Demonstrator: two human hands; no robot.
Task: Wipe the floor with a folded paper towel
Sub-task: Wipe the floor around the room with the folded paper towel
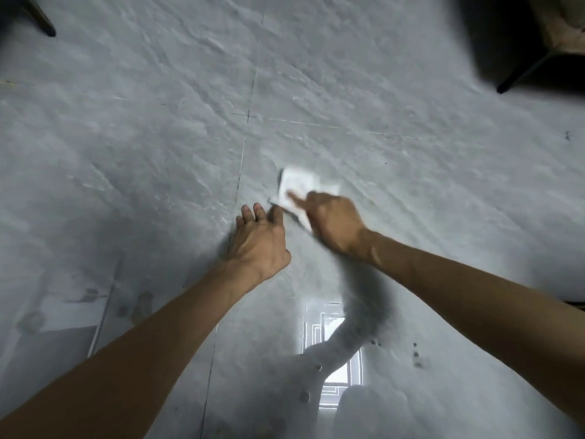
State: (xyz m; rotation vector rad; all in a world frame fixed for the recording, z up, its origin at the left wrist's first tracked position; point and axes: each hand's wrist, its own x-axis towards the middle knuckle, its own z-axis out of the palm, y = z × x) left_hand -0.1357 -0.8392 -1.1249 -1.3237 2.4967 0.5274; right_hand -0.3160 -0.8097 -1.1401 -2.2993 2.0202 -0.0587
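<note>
A white folded paper towel (297,185) lies on the glossy grey tiled floor (158,137) near the middle of the view. My right hand (332,223) grips its near edge, index finger stretched along the top; the hand is motion-blurred. My left hand (261,239) rests flat on the floor just left of the towel, fingers straight, fingertips close to the towel's left corner.
A dark chair leg (522,74) and seat stand at the top right. Another dark furniture leg (41,20) shows at the top left. Several small dark spots (416,359) mark the floor at the lower right, near a bright window reflection (329,331).
</note>
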